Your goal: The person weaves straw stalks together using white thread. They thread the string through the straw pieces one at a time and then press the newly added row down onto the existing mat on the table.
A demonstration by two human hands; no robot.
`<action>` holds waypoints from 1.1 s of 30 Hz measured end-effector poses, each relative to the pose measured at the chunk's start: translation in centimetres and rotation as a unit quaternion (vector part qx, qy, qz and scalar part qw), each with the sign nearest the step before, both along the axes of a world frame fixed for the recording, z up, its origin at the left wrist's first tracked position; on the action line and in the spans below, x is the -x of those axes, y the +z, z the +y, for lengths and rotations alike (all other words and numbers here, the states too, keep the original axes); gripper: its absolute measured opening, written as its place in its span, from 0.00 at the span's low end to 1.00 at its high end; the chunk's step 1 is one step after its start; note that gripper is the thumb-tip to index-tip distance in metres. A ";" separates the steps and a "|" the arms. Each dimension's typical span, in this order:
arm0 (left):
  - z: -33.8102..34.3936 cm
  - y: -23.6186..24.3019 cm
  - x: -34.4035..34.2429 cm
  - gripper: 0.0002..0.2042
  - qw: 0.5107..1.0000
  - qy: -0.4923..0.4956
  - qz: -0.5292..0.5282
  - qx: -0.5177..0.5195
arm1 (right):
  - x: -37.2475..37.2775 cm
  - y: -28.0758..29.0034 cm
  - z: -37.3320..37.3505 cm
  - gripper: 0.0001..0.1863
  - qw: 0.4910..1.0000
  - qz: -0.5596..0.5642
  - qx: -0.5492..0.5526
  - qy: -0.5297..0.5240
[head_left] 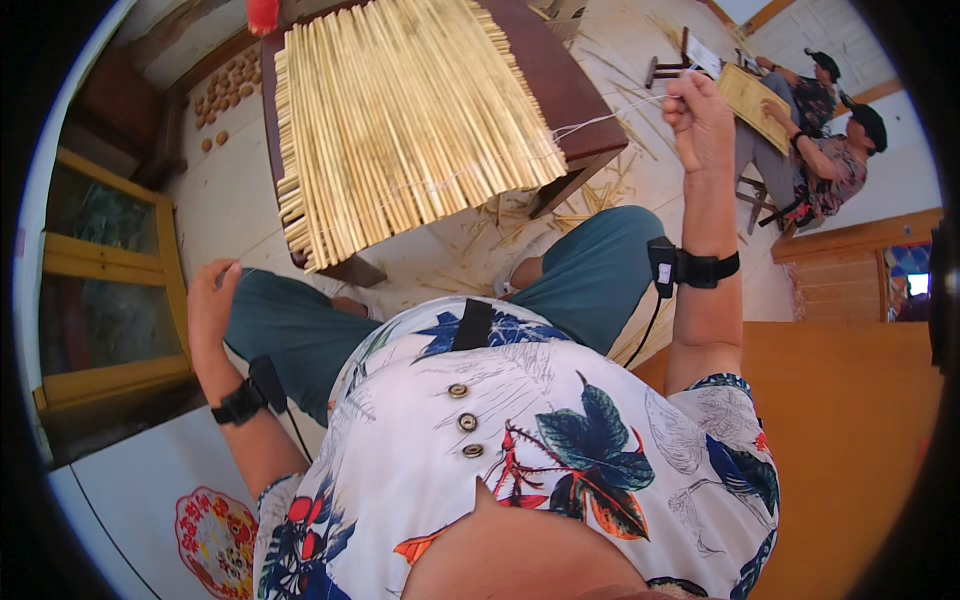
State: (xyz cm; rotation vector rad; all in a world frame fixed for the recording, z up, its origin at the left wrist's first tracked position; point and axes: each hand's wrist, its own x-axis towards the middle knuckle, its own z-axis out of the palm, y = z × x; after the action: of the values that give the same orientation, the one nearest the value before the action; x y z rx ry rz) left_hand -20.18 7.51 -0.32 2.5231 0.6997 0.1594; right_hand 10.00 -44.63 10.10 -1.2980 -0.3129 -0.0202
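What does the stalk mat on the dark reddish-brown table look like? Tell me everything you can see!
The stalk mat is pale golden yellow, made of many thin, straight stalks, like dried reed or straw, lying side by side. Their ends are uneven, so the edge looks jagged. It lies flat on the table, covering much of the top. Thin whitish thread crosses its near part and runs off its right side to the right hand.

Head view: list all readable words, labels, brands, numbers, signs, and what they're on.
Round red-edged sticker on white panel: printed characters, not copied here.
White label on right wrist strap: too small to read.
Nothing else legible.
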 end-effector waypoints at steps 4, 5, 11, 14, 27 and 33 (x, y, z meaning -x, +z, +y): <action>-4.8 5.4 -1.9 0.11 0.929 -0.037 -0.165 -0.328 | 3.8 2.4 4.7 0.06 0.995 -0.039 0.052 0.080; -5.9 6.8 -3.2 0.11 0.937 -0.073 -0.242 -0.241 | 4.7 3.0 5.8 0.05 0.989 -0.042 0.059 0.132; -17.9 11.8 -10.4 0.16 0.780 -0.294 -0.374 0.407 | 9.2 3.9 12.8 0.03 0.965 -0.060 0.085 0.241; -21.4 12.7 -12.3 0.15 0.693 -0.293 -0.342 0.562 | 10.0 3.7 14.5 0.07 0.955 -0.182 0.099 0.210; -13.6 9.7 -9.9 0.07 0.788 -0.291 -0.126 0.528 | 1.7 7.0 6.3 0.03 0.926 0.004 -0.265 0.269; -5.3 4.9 -4.8 0.05 0.753 -0.168 -0.167 0.614 | -8.3 -1.2 -0.6 0.06 0.965 0.093 -0.242 0.048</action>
State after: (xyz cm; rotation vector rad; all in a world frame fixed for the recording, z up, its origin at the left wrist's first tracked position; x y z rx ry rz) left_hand -15.35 2.17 4.57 1.2277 0.0660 -0.0041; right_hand 18.34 -45.20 8.88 -0.7911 -0.1934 0.1020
